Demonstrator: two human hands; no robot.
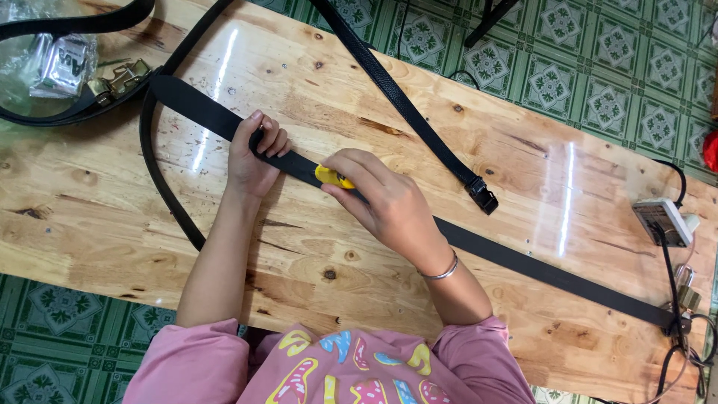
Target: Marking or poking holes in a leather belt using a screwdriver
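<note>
Pinning the black belt [202, 112] flat is the left hand's [254, 153] work at this moment: its fingers are curled over the strap's upper edge and closed on it, pressing it to the wooden surface [112, 217]. Further left, beyond that hand, a clear plastic bag [45, 60] and some metal buckles [120, 78] lie beside another loop of dark strap, well apart from the working spot. The belt itself runs diagonally across the surface, from the upper left down to the lower right edge, and it loops back toward the person near the left hand.

Just to the right, the right hand [381, 198] is wrapped around a small yellow tool [333, 177], fingers clamped on it, with the tool's end touching the strap close beside the left hand's fingertips. I cannot tell what kind of tool it is, since most of it is hidden in the fist.

Doing this well, to my judgement, calls for keeping the strap held taut and flat between the two hands, keeping the left fingers clear of the tool's path, and guiding the tool straight along the strap rather than across it.

Right of the hands, a second belt [404, 105] with a dark end clip [482, 194] lies apart, and a white device [662, 221] with cables sits at the far right edge.
</note>
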